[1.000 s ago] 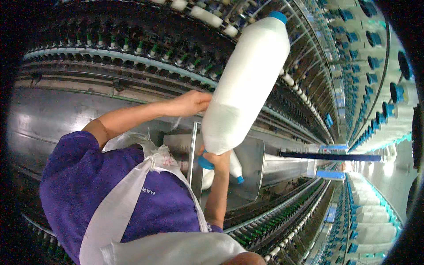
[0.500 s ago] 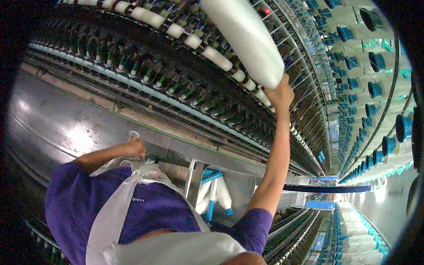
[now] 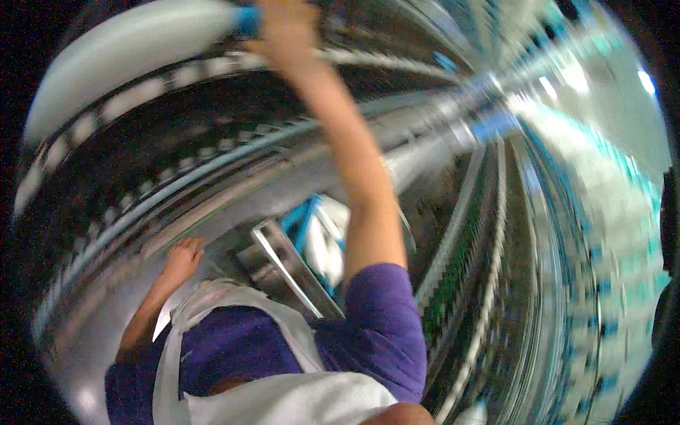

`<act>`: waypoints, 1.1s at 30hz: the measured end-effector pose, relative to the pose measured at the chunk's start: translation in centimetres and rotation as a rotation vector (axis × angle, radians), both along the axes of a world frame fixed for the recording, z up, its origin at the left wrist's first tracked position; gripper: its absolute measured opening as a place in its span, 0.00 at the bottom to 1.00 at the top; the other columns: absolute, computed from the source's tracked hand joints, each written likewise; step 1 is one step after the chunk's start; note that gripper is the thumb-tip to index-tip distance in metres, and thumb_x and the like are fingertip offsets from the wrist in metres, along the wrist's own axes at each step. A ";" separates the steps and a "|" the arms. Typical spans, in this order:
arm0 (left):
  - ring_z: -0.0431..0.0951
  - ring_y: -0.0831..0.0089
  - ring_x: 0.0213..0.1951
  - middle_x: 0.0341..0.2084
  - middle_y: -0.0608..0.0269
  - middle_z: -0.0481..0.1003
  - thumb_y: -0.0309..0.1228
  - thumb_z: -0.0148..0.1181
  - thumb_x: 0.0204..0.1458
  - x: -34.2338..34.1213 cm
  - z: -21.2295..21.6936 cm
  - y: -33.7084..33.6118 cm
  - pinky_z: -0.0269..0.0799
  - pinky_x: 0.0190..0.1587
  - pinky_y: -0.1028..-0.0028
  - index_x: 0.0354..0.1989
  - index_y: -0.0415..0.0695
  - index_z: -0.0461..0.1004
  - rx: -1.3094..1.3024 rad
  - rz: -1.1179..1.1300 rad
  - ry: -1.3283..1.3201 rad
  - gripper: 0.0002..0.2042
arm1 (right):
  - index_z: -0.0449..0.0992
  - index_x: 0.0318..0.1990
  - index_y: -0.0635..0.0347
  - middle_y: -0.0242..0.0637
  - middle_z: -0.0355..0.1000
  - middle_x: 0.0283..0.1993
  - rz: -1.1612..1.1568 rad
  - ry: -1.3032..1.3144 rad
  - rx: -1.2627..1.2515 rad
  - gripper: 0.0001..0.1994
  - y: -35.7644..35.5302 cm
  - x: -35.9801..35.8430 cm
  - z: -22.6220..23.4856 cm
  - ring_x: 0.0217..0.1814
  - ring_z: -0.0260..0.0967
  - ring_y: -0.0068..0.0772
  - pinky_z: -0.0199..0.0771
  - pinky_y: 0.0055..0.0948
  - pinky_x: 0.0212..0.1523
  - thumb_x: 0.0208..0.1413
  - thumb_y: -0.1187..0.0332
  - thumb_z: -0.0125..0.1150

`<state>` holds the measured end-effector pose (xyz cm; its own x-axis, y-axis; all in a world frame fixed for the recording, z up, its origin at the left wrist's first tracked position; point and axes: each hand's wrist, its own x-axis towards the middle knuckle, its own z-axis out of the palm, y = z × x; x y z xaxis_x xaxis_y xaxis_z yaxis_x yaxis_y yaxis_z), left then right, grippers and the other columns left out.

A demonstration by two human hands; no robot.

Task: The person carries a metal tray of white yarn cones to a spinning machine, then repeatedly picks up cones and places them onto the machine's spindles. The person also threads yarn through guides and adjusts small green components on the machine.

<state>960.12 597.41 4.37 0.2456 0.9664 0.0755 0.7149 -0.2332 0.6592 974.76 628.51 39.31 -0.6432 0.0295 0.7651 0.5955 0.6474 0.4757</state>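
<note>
A large white roving bobbin [image 3: 142, 53] with a blue tube end stretches across the upper left, over the spinning frame. My right hand [image 3: 289, 35] is at its blue end, the thumb below it and the fingers bent around; motion blur and the picture's upper edge hide part of the grip. Down by my left side, my left hand [image 3: 184, 258] hangs low with loosely bent, slightly parted fingers. Nothing shows in it.
Below the bobbin runs a row of white rollers [image 3: 142, 98], with a pale blue rail [image 3: 212, 152] nearer me. A metal trolley [image 3: 280, 262] beside my right arm holds white bobbins [image 3: 322, 248] and blue tubes. Another spinning frame [image 3: 460, 283] stands to the right.
My view has swung round. The bobbin and my right hand now appear farther left and higher, with the bobbin's blue end showing. The small white thing at my left hand no longer shows.
</note>
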 end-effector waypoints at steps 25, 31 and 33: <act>0.68 0.51 0.48 0.49 0.47 0.67 0.29 0.58 0.46 27.7 -7.6 14.1 0.59 0.54 0.50 0.62 0.49 0.64 0.373 -1.157 0.235 0.30 | 0.60 0.61 0.72 0.51 0.63 0.55 -0.983 0.447 -1.228 0.37 -46.8 40.3 -38.2 0.57 0.61 0.49 0.52 0.50 0.60 0.37 0.71 0.58; 0.64 0.47 0.52 0.51 0.47 0.66 0.25 0.70 0.18 34.4 -4.4 20.4 0.57 0.58 0.49 0.62 0.47 0.63 0.267 -1.124 0.250 0.48 | 0.57 0.63 0.69 0.49 0.60 0.58 -1.029 0.377 -1.234 0.49 -39.3 46.7 -37.7 0.60 0.59 0.48 0.51 0.49 0.61 0.23 0.72 0.67; 0.64 0.47 0.53 0.51 0.49 0.65 0.25 0.69 0.18 37.9 -3.9 23.6 0.56 0.58 0.49 0.62 0.48 0.63 0.304 -1.104 0.280 0.49 | 0.57 0.63 0.69 0.49 0.60 0.58 -1.053 0.358 -1.231 0.49 -36.1 49.3 -37.4 0.60 0.59 0.48 0.51 0.49 0.61 0.22 0.72 0.67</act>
<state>997.98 621.02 0.47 0.9823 0.1711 0.0765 0.1381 -0.9366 0.3221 1024.03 592.39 1.96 0.2415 0.9691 0.0503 0.9468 -0.2239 -0.2311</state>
